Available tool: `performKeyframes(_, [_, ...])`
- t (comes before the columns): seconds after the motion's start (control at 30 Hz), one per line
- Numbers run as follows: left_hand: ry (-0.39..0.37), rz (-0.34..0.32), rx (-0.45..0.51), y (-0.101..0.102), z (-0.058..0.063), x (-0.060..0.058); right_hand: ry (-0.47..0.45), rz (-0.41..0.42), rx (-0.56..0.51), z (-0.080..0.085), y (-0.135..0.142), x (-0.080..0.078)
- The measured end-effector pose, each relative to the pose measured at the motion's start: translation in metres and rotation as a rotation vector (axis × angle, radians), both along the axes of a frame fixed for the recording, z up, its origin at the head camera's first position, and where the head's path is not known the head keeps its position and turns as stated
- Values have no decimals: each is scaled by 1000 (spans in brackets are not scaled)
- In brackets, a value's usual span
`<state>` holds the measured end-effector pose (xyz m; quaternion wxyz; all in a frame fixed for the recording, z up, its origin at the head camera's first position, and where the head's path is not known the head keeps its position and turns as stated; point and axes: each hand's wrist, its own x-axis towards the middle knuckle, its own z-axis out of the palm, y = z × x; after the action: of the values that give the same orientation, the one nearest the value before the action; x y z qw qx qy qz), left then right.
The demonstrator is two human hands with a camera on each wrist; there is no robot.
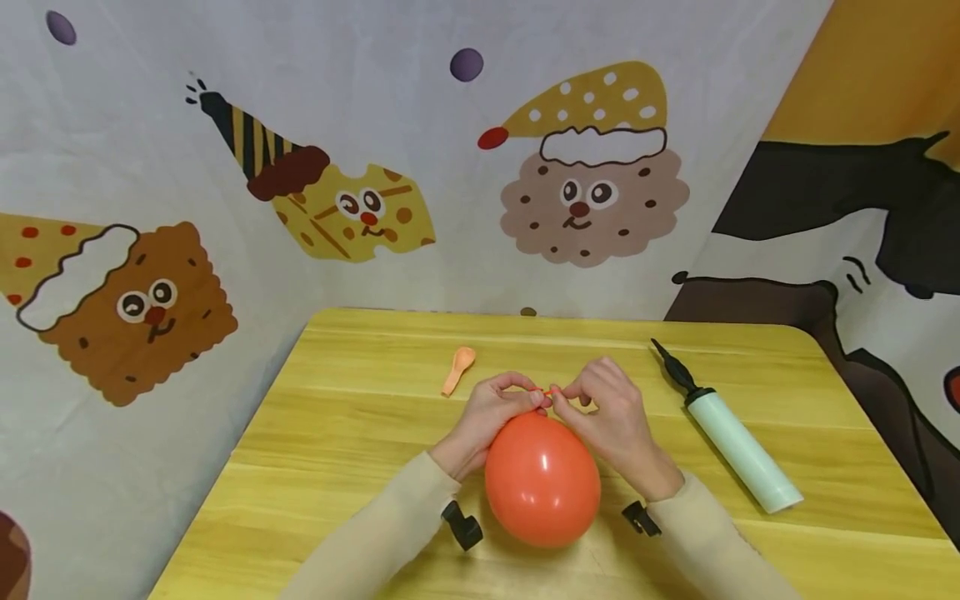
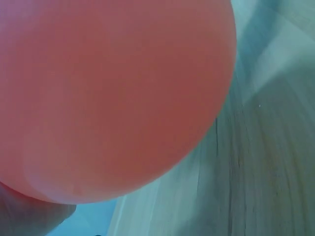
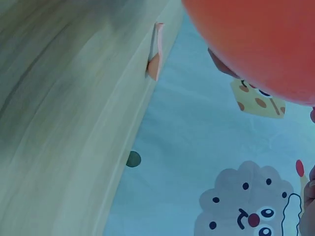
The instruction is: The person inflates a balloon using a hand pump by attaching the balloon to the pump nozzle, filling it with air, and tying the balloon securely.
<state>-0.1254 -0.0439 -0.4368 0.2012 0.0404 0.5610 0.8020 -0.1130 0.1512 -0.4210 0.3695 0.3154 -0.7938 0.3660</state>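
Note:
An inflated orange-red balloon [image 1: 543,483] is between both hands, its neck end pointing toward the back of the table. My left hand [image 1: 491,421] pinches the neck at the balloon's top. The right hand [image 1: 617,421] pinches the stretched tip of the neck with thumb and forefinger, just right of the left fingertips. In the left wrist view the balloon [image 2: 113,98] fills most of the picture, with part of the left hand [image 2: 32,214] at the lower corner. The right wrist view shows the balloon [image 3: 266,44] at the top, the right hand [image 3: 308,206] only at the edge.
A flat, uninflated peach balloon [image 1: 459,370] lies on the wooden table [image 1: 337,417] behind the left hand. To the right lies a pale green hand pump [image 1: 742,450] with a black nozzle. A cartoon-printed cloth [image 1: 465,208] hangs behind the table.

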Motion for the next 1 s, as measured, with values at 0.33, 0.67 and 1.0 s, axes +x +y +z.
performKeyframes(0.33, [25,-102,9,-6,1,3,-61,3,5,2,0,8])
performKeyframes(0.67, [43,-174,-83,-11,4,0,-255,-44,33,11,-1,13])
performKeyframes(1.0, [170,-359,-126,-23,9,-3,-707,-13,28,20,2,13])
